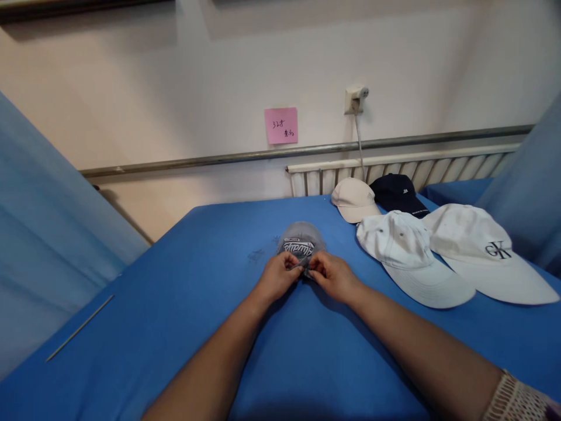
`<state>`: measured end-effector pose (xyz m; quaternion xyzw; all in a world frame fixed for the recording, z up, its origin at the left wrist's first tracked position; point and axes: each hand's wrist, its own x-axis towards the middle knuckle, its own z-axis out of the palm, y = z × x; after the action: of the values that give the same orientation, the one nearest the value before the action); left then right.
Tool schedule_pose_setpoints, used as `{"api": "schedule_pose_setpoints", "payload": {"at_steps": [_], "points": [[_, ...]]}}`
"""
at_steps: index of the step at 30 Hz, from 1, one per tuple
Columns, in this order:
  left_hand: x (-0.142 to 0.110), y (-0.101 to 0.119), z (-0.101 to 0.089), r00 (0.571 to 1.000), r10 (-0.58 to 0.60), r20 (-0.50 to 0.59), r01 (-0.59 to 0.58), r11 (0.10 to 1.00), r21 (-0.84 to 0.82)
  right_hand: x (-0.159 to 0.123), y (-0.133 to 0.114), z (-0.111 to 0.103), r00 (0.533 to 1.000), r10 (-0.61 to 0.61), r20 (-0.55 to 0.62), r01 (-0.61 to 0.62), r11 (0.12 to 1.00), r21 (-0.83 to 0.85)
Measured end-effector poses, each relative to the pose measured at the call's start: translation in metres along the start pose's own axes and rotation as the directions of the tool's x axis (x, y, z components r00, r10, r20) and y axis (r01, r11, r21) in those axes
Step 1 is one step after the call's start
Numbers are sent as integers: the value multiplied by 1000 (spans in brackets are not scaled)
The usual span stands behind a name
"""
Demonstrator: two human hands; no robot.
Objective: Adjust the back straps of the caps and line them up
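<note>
Hands meeting at near edge of grey cap [300, 241] on blue table [184, 292]. Left hand [277, 275] and right hand [333, 275] both pinched shut on cap's edge, fingertips almost touching. White caps [405, 251] lying well right.

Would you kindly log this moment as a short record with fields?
surface: blue table cover
left hand: pinching the near edge of the grey cap
right hand: pinching the same edge, beside the left
grey cap: lying flat, lettering on front
other caps: beige cap, navy cap, two white caps, all at right
wall: pink note
</note>
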<state>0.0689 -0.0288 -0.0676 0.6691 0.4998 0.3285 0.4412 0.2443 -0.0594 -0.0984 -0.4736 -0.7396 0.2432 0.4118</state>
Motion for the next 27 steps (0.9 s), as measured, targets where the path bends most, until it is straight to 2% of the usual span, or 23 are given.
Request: {"api": "schedule_pose_setpoints", "payload": {"at_steps": [3, 6, 9, 22, 27], "points": [[-2, 0, -2, 997, -27, 71, 23, 998, 55, 0, 1, 1, 1000, -2, -1, 2, 1000, -16], [-4, 2, 0, 984, -99, 149, 110, 992, -65, -1, 3, 2, 1000, -4, -11, 4, 1000, -17], [-3, 2, 1, 972, -146, 184, 177, 970, -164, -2, 3, 3, 1000, -6, -12, 6, 1000, -11], [-3, 10, 0, 985, -141, 97, 162, 953, -254, -4, -8, -5, 995, -76, 66, 80, 995, -58], [-4, 11, 0, 984, -150, 100, 173, 943, -283, -4, -10, -3, 996, -83, 12, 84, 990, -114]]}}
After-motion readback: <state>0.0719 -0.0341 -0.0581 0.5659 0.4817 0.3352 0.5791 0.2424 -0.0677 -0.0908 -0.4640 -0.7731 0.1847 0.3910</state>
